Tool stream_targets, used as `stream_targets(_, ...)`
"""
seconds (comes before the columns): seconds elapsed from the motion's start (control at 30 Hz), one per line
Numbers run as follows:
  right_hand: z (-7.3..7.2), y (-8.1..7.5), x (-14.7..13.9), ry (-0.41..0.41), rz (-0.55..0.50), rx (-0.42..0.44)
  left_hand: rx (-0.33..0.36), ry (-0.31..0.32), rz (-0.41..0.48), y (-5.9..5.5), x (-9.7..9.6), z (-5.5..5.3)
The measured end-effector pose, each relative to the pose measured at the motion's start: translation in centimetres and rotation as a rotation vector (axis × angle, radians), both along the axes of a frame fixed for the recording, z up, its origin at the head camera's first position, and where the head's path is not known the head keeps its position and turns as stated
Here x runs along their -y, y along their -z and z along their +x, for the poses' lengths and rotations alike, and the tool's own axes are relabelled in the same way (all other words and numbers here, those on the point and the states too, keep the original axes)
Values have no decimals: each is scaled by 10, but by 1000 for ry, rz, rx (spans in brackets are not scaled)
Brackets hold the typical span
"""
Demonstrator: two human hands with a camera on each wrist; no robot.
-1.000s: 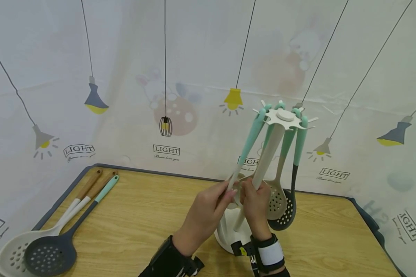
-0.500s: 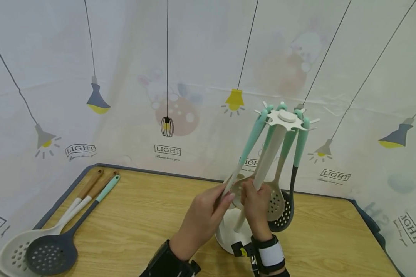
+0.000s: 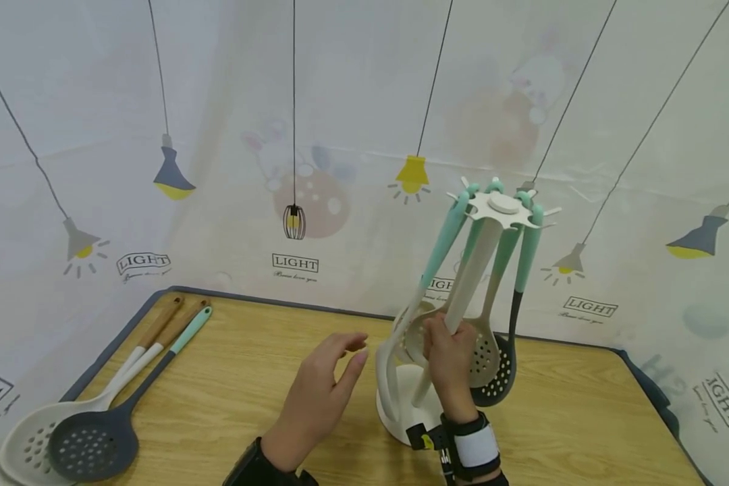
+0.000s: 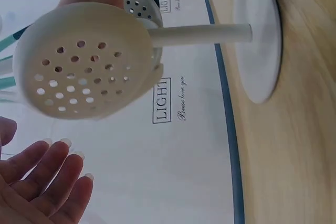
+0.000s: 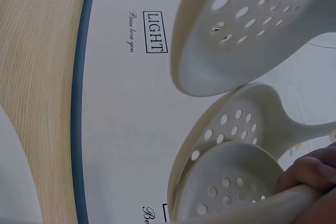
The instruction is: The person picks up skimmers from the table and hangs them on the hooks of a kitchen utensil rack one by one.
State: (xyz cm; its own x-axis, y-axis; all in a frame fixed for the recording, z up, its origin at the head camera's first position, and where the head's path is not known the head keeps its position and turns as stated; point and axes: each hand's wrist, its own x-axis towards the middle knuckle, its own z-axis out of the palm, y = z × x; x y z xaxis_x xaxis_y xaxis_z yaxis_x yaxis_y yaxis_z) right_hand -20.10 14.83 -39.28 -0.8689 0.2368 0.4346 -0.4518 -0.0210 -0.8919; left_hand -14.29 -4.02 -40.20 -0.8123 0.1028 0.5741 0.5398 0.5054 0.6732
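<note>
My right hand (image 3: pixel 451 361) grips the pole of a white utensil stand (image 3: pixel 475 270), partway up. Mint-handled utensils hang from the stand's spiked top, among them a beige slotted spoon (image 3: pixel 491 331) and a dark skimmer (image 3: pixel 510 388). On the near left side hangs a white skimmer (image 3: pixel 387 381), its holed bowl facing the camera in the left wrist view. My left hand (image 3: pixel 316 395), fingers loosely bent and holding nothing, is left of that skimmer with a gap between them. In the right wrist view, white slotted bowls (image 5: pixel 210 72) crowd beside my right fingers.
At the table's left lie white skimmers (image 3: pixel 33 432) with brown handles, overlapped by a dark grey skimmer (image 3: pixel 91 445) with a mint handle. The wooden table (image 3: pixel 249 351) has a dark blue edge strip, and a lamp-printed curtain (image 3: pixel 352 101) stands behind it.
My left hand has let go of the white skimmer's shaft and drawn back to the left. The right hand's grip on the pole stays the same.
</note>
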Motion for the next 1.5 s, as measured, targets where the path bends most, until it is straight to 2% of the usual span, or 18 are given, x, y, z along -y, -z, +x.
stream_targets(0.37,0,2,0,-30,-19,-18,64,-101,-138,15,30,0)
stream_targets(0.73,0,1,-1,-13,-6,-5,202,-213,-251,32,55,-1)
stream_targets(0.87,0,0,-1,-4,8,5,207,-244,-305,39,66,0)
stream_targets(1.1,0,-1,-1,-7,7,2,222,-288,-343,48,88,0)
stream_targets(1.3,0,-1,0,-21,-7,-4,264,-332,-376,48,108,-1)
stream_targets(1.5,0,-1,-1,-19,-9,-3,219,-394,-436,47,124,-1)
